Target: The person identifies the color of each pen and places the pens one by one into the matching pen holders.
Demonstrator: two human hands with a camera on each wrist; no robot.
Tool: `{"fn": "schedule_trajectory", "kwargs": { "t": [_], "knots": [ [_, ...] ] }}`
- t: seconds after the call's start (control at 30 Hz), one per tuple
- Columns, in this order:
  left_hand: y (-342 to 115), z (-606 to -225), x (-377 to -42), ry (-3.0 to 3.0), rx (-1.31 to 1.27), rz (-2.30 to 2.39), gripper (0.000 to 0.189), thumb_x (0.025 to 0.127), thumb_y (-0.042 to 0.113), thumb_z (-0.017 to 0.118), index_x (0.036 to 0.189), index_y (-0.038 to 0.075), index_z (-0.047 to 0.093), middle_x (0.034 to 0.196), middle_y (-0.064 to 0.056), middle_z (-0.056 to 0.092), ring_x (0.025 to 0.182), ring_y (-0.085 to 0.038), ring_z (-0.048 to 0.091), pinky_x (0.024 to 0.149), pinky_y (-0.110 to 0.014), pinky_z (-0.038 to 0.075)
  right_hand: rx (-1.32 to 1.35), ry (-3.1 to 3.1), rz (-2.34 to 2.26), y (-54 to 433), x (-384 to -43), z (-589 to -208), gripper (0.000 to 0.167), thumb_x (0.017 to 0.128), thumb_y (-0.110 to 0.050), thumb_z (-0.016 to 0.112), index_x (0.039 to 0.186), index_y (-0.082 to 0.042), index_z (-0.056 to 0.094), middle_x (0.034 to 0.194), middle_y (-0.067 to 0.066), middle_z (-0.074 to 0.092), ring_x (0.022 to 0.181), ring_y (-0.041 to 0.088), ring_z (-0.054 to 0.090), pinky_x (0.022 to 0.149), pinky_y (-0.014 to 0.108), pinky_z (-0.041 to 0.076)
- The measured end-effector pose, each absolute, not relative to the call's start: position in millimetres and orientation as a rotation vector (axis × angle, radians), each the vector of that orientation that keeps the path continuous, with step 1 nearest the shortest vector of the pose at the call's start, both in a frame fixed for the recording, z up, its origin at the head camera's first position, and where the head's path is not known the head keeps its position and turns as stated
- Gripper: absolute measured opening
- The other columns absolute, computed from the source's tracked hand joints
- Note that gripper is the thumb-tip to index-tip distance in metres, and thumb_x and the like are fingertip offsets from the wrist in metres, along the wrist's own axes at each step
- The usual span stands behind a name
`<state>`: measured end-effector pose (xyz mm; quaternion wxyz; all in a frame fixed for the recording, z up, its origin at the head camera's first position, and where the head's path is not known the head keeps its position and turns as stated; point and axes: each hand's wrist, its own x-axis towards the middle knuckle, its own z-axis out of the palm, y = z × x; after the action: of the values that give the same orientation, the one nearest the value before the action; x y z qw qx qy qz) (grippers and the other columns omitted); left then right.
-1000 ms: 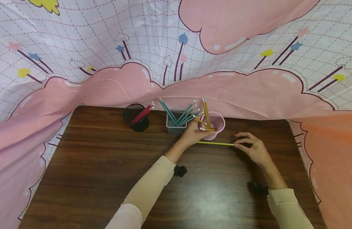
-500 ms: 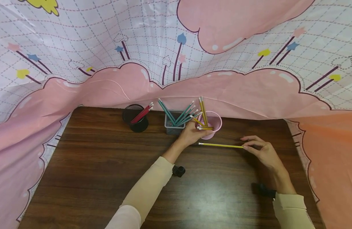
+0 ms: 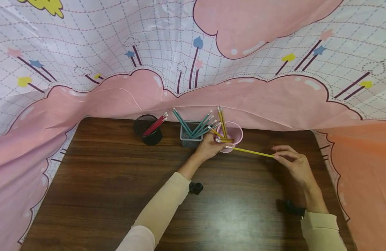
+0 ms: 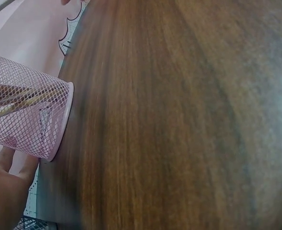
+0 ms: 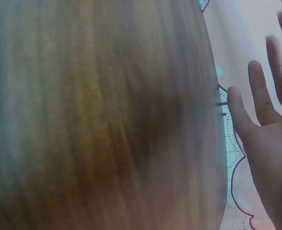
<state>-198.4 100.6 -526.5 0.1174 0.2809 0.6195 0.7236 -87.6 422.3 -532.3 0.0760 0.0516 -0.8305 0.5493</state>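
Observation:
A pink mesh pencil cup (image 3: pixel 242 135) stands near the table's back edge with several yellow pencils (image 3: pixel 223 122) leaning in it. My left hand (image 3: pixel 208 145) holds this cup from its left side, the thumb lying along the front. In the left wrist view the cup's base (image 4: pixel 61 136) shows beside the hand (image 4: pixel 4 191). My right hand (image 3: pixel 298 169) pinches the tip end of another yellow pencil (image 3: pixel 252 152) between thumb and forefinger. Its eraser end points left, in front of the cup in the head view. The right wrist view shows the other fingers (image 5: pixel 261 93) extended.
Left of the cup stands a rectangular container (image 3: pixel 190 142) with several teal pencils (image 3: pixel 183 122). Farther left is a black mesh cup (image 3: pixel 152 139) with red pencils (image 3: pixel 155 125). A patterned curtain (image 3: pixel 259 104) hangs behind the wooden table (image 3: pixel 117 181).
My right hand has moved right with the yellow pencil. The pencil's eraser end has come out from near my left hand and risen to the cup's front. The left hand stays on the cup.

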Motion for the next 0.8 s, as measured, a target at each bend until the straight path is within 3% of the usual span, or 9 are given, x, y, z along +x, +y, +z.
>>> {"fn": "schedule_trajectory", "kwargs": {
  "t": [0.23, 0.43, 0.63, 0.8],
  "knots": [
    [104, -529, -198, 1.747, 0.823, 2.172, 0.056, 0.08, -0.013, 0.073, 0.13, -0.015, 0.048, 0.122, -0.038, 0.056, 0.115, -0.052, 0.053, 0.101, -0.039, 0.048, 0.14, -2.458, 1.583, 423, -98, -520, 0.011, 0.092, 0.006, 0.066, 0.1, 0.01, 0.072, 0.119, 0.025, 0.061, 0.116, 0.016, 0.056, 0.092, 0.015, 0.044],
    [105, -527, -198, 1.751, 0.798, 2.167, 0.055, 0.08, -0.013, 0.073, 0.129, -0.014, 0.049, 0.12, -0.028, 0.061, 0.114, -0.05, 0.054, 0.102, -0.044, 0.047, 0.093, -2.469, 1.51, 411, -102, -492, 0.015, 0.094, -0.001, 0.066, 0.1, 0.012, 0.071, 0.119, 0.026, 0.061, 0.116, 0.017, 0.055, 0.093, 0.014, 0.041],
    [106, -531, -200, 1.735, 0.82, 2.16, 0.059, 0.081, -0.011, 0.074, 0.132, -0.016, 0.046, 0.126, -0.038, 0.054, 0.119, -0.055, 0.048, 0.103, -0.038, 0.046, 0.014, -2.429, 1.453, 402, -109, -479, 0.019, 0.094, -0.006, 0.068, 0.098, 0.012, 0.071, 0.117, 0.026, 0.062, 0.111, 0.016, 0.057, 0.092, 0.014, 0.041],
    [110, -546, -205, 1.809, 0.813, 2.133, 0.062, 0.08, -0.008, 0.076, 0.136, -0.01, 0.047, 0.126, -0.033, 0.057, 0.118, -0.049, 0.053, 0.098, -0.028, 0.047, 0.014, -2.273, 1.512, 398, -119, -479, 0.015, 0.091, 0.002, 0.068, 0.095, 0.016, 0.07, 0.112, 0.03, 0.062, 0.109, 0.021, 0.059, 0.091, 0.018, 0.043]
  ]
}}
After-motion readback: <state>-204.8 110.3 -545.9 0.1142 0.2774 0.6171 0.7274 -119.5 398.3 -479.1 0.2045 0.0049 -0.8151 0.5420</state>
